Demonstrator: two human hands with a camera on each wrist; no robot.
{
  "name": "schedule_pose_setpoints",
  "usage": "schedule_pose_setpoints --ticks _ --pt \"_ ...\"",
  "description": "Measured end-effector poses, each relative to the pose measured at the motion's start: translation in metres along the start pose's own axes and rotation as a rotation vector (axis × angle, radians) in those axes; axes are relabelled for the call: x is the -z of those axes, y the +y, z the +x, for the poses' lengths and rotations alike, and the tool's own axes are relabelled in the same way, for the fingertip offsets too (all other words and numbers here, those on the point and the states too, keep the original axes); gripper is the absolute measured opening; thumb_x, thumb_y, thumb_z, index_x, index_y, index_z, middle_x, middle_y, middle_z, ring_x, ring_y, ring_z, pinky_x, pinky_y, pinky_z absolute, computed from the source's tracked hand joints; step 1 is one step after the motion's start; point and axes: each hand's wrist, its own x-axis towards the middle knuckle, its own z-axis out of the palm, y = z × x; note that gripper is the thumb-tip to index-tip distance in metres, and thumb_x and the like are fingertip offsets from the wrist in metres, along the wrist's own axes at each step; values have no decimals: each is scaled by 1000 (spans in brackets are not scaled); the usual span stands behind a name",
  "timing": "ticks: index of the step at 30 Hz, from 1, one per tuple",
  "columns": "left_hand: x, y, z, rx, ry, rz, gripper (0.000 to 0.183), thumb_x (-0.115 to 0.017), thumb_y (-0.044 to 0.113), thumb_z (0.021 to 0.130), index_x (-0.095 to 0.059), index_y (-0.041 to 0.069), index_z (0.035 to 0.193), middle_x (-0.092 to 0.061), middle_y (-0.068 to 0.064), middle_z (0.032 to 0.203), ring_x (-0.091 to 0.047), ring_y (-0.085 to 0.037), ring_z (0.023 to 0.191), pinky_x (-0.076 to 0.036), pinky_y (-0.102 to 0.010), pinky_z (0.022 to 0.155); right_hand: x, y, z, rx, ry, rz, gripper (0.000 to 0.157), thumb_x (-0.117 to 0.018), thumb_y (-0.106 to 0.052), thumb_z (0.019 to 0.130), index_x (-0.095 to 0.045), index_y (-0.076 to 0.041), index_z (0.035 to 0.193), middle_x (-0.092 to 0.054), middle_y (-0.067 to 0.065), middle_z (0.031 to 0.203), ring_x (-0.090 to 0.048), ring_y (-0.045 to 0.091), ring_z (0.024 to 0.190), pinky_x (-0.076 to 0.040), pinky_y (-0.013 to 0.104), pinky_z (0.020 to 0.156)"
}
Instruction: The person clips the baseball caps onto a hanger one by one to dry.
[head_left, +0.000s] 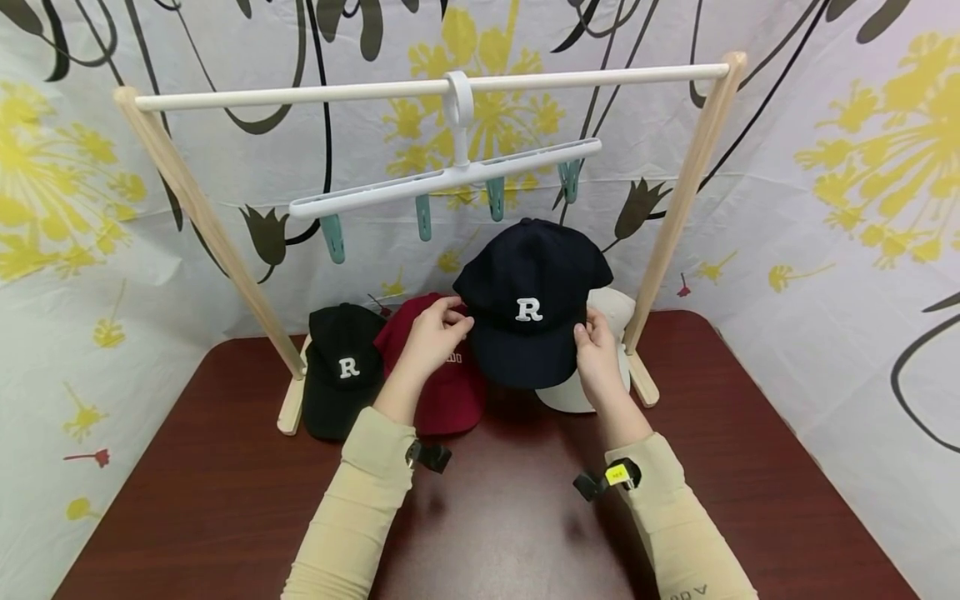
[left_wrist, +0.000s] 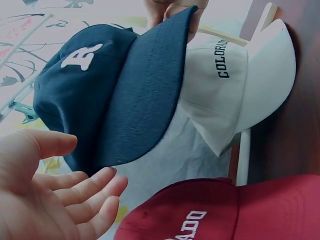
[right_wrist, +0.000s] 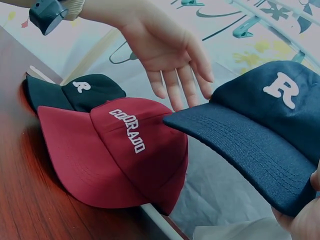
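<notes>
Gripping right hand (head_left: 597,350): pinching the right side of the brim of the navy cap (head_left: 534,267), thumb lying on top, fingers curling underneath; the forearm is slanting inward below the right half of the white hanger (head_left: 459,173).
Left hand (head_left: 433,335): holding nothing, fingers spreading loosely and nearly straight, thumb standing apart, palm facing the navy cap's left edge; whether a fingertip is touching the cloth, I cannot tell. It is lying below the hanger's middle.
Navy cap: hovering below the hanger's right half, its white "R" facing outward.
Black cap (head_left: 341,404): resting below the hanger's left end.
Red cap (head_left: 453,404): sitting below the hanger's middle, partly behind the left hand.
White cap (head_left: 573,394): showing below the hanger's right end, partly behind the navy cap.
</notes>
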Motion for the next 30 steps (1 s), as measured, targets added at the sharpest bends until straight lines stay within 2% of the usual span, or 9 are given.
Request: schedule_pose_setpoints --ticks 10,14,18,23,30 --pt "5 13 3 -26 108 80 41 -60 22 94 -54 5 131 -62 -10 104 -58 -23 87 -46 -37 80 -1 1 -1 15 -4 25 42 -24 -9 106 -20 3 146 -39 23 136 -44 26 122 -37 31 99" --pt "4 22 6 -55 144 52 40 -56 26 97 -54 6 132 -56 -9 111 -54 -23 94 -45 -37 83 0 3 -1 13 7 26 41 -24 -8 106 -21 3 145 -40 22 135 -46 24 120 -39 29 97" --pt "3 31 10 -98 170 0 40 -53 27 99 -53 6 134 -54 -9 121 -52 -23 106 -42 -37 91 0 4 -1 15 18 28 40 -25 -6 105 -22 5 144 -40 23 135 -46 24 118 -40 28 95" --pt "3 40 21 -126 167 -49 46 -50 30 100 -48 7 139 -51 -8 134 -48 -22 121 -39 -35 99 1 4 -2 10 5 35 42 -24 -8 106 -20 5 145 -38 22 138 -43 26 123 -39 28 97" --pt "6 56 32 -115 145 -67 51 -49 32 101 -41 8 145 -47 -7 142 -40 -23 130 -33 -35 105 0 3 -3 10 3 47 42 -24 -8 106 -19 5 145 -38 23 138 -43 27 124 -38 28 98"
